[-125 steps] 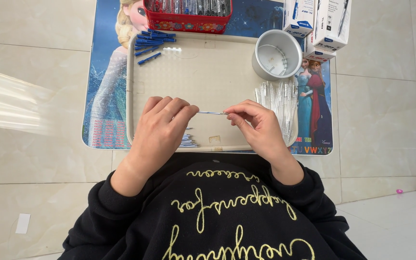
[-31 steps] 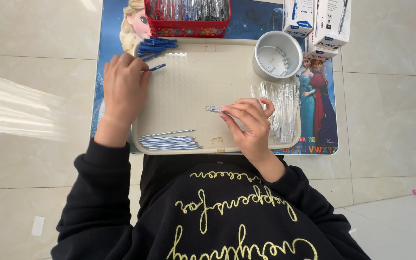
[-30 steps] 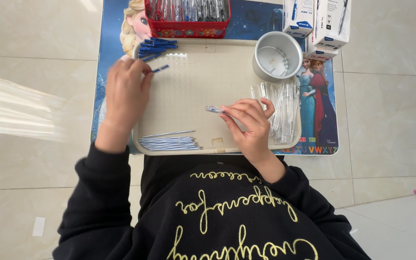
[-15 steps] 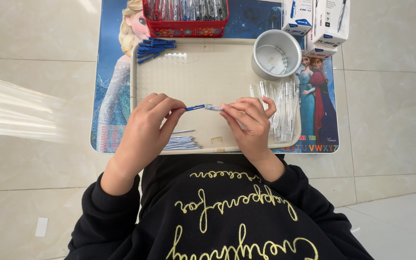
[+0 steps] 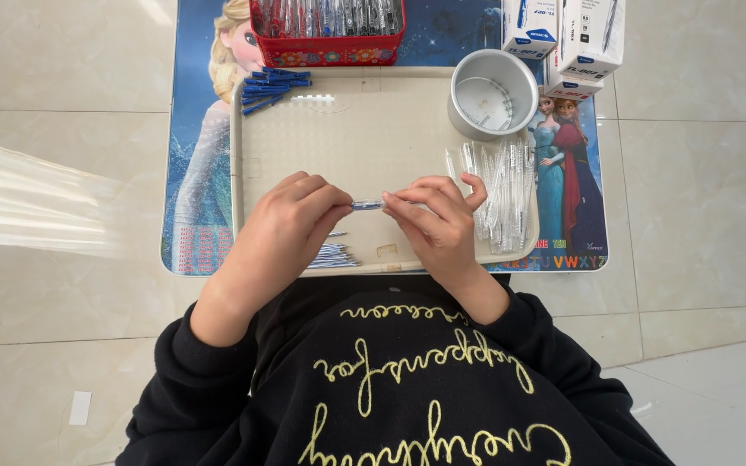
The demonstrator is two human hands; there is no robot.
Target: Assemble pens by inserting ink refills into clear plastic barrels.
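My left hand (image 5: 291, 220) and my right hand (image 5: 435, 224) meet over the near middle of a beige tray (image 5: 373, 138). Between their fingertips they pinch one slim clear pen (image 5: 367, 205), held level. Under my left hand lies a small bundle of finished pens (image 5: 331, 256) by the tray's near edge. A pile of blue pen caps (image 5: 271, 86) sits in the tray's far left corner. Several clear pen barrels (image 5: 501, 194) lie along the right side, just beyond my right hand.
A round metal cup (image 5: 492, 93) stands in the tray's far right corner. A red basket (image 5: 328, 30) full of pen parts sits behind the tray, with white boxes (image 5: 567, 34) to its right. All rests on a cartoon-printed mat (image 5: 200, 173) over pale floor tiles.
My left hand reached to the blue caps at the far left, came back with one and joined my right hand. The two hands now press together on the pen.
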